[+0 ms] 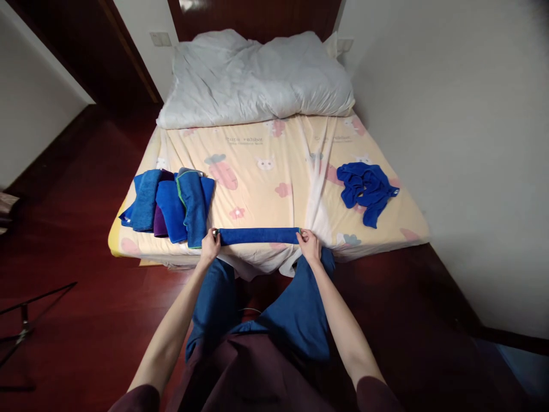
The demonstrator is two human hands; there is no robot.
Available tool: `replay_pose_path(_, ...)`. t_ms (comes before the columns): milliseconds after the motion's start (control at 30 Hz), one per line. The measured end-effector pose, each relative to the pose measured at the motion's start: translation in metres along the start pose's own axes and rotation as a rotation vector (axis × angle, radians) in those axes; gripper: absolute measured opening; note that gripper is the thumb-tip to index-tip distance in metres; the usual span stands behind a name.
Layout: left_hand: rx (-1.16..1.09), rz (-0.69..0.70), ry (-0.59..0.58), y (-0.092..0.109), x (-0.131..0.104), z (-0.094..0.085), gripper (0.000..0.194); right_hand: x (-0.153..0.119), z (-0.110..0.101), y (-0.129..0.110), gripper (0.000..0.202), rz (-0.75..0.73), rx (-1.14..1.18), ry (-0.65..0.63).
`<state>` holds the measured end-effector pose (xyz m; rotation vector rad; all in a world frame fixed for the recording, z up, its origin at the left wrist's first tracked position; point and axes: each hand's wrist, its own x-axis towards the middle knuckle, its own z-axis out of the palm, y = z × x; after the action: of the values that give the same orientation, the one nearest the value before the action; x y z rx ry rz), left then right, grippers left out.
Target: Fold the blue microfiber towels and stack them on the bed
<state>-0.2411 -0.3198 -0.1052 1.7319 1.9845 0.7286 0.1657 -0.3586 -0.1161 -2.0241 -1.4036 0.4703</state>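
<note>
A blue towel (259, 236), folded into a long narrow strip with green edging at its right end, stretches between my hands at the front edge of the bed. My left hand (210, 246) pinches its left end. Its right end is gripped between the thumb and fingers of my right hand (309, 246). Left of my left hand lies a group of folded towels (171, 206), in blue, teal-blue and purple, overlapping one another. A crumpled blue towel (364, 186) rests on the right side of the bed, apart from my right hand.
The bed (257, 189) has a pale yellow sheet with rabbit and carrot prints. A bulky white quilt (261, 80) lies against the dark headboard (257, 17). A white wall (463, 143) stands on the right. Black tripod legs (26, 329) stand on the red floor at left.
</note>
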Motion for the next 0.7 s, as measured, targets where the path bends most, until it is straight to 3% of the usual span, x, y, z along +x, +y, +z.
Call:
replay_pose_path(167, -0.009, 0.043, 0.049, 0.005, -0.008, -0.002, 0.029, -0.005, -0.003, -0.004, 0.030, -0.257, 0.051, 0.152)
replay_pose_path(267, -0.033, 0.063, 0.178, 0.008, -0.029, -0.005, 0.032, -0.009, -0.005, -0.006, 0.023, -0.397, 0.084, 0.108)
replay_pose_path(333, -0.091, 0.029, 0.185, 0.010, -0.048, -0.006, 0.026, -0.011, -0.005, -0.007, 0.021, -0.446, 0.075, 0.025)
replay_pose_path(400, -0.220, -0.061, 0.072, 0.014, -0.066, -0.005, 0.017, -0.013, -0.004, -0.008, 0.021, -0.471, 0.051, -0.046)
replay_pose_path(467, -0.472, -0.245, -0.074, 0.020, -0.078, 0.001, 0.017, -0.015, -0.003, -0.008, 0.022, -0.485, 0.031, -0.077)
replay_pose_path(533, -0.729, -0.431, -0.150, 0.028, -0.081, 0.008, 0.022, -0.016, -0.002, -0.008, 0.022, -0.485, 0.014, -0.077)
replay_pose_path(700, -1.135, -0.727, -0.094, 0.045, -0.059, 0.021, 0.033, -0.003, -0.007, -0.010, 0.023, -0.491, -0.020, -0.118)
